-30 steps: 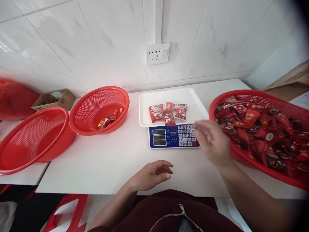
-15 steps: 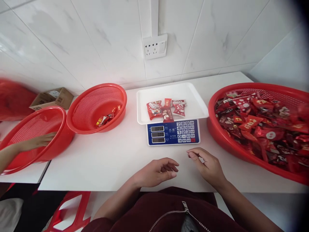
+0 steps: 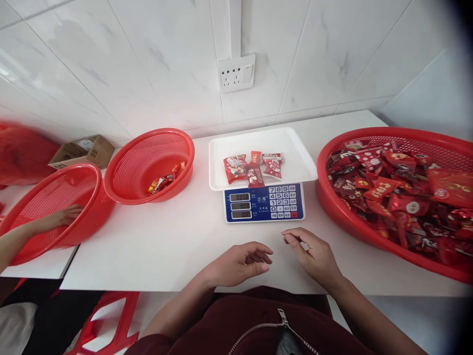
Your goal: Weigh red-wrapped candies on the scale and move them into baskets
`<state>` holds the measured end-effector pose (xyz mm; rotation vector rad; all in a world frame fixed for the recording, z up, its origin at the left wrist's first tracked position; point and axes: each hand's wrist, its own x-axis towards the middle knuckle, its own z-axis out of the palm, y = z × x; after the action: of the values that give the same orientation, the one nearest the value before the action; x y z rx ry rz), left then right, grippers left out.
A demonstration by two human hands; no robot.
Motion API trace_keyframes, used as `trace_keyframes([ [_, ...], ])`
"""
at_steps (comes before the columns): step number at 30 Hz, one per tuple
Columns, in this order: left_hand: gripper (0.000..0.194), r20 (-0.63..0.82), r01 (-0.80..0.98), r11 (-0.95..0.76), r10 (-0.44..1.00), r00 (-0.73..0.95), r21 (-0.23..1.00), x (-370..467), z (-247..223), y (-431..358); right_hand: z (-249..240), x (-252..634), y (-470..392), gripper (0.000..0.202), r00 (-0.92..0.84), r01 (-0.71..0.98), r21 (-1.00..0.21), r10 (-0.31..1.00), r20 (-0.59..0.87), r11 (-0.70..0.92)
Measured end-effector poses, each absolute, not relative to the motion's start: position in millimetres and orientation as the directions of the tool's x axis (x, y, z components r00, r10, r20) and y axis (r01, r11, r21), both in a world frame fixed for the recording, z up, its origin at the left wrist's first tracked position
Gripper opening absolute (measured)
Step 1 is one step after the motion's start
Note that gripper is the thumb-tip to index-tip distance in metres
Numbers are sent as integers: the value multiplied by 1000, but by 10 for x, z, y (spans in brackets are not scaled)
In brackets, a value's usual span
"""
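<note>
My left hand (image 3: 240,264) hovers over the white table's front part, fingers apart and slightly curled, holding nothing. To its right, my right hand (image 3: 314,254) is bent with thumb and forefinger near each other; no object shows between them. Beyond both hands is a blue-and-white scale (image 3: 264,203) with a number display and keypad. Its white tray (image 3: 295,170) bears several red candy packets (image 3: 253,168). The large red basket (image 3: 332,217) to the right holds a heap of wrapped candies (image 3: 388,197).
A red basket (image 3: 129,167) with a few candies stands left of the scale. Farther left, another person's hand (image 3: 64,217) is inside a second red basket (image 3: 83,234). Behind that are a cardboard box (image 3: 84,152) and a red bag (image 3: 24,155).
My right hand has shifted very slightly left. My left hand is almost unmoved. The other person's hand has moved slightly within the far-left basket.
</note>
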<state>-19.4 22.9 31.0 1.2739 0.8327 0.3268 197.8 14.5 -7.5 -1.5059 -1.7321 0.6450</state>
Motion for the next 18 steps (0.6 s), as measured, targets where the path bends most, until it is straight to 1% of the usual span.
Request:
trace_keyframes([
  [3, 41, -346, 172, 311, 687, 639, 935, -173, 304, 263, -66, 1995, 146, 24, -21, 608, -778, 983, 183, 158],
  [5, 39, -300, 120, 281, 783, 545, 952, -179, 317, 347, -71, 1997, 152, 26, -11, 607, -783, 986, 165, 138],
  [6, 36, -260, 115, 234, 845, 468, 965, -191, 335, 410, -81, 1994, 156, 27, -6, 602, -788, 987, 159, 131],
  [8, 28, -143, 189, 91, 949, 282, 978, -238, 397, 564, -112, 1986, 164, 27, -8, 586, -801, 989, 148, 125],
  [10, 21, 20, 351, -65, 991, 130, 934, -311, 480, 728, -152, 1973, 170, 27, -24, 564, -816, 991, 134, 124],
  [12, 18, 191, 530, -198, 979, 69, 824, -402, 556, 870, -191, 1956, 170, 26, -69, 544, -828, 991, 114, 133],
  [14, 19, 333, 681, -299, 939, 86, 668, -504, 597, 979, -220, 1939, 165, 27, -112, 524, -839, 989, 101, 145],
  [16, 22, 434, 789, -349, 893, 117, 505, -621, 593, 1060, -238, 1927, 161, 28, -129, 502, -851, 987, 101, 152],
  [18, 25, 505, 872, -330, 856, 115, 362, -765, 553, 1122, -247, 1925, 162, 27, -123, 485, -862, 987, 103, 151],
])
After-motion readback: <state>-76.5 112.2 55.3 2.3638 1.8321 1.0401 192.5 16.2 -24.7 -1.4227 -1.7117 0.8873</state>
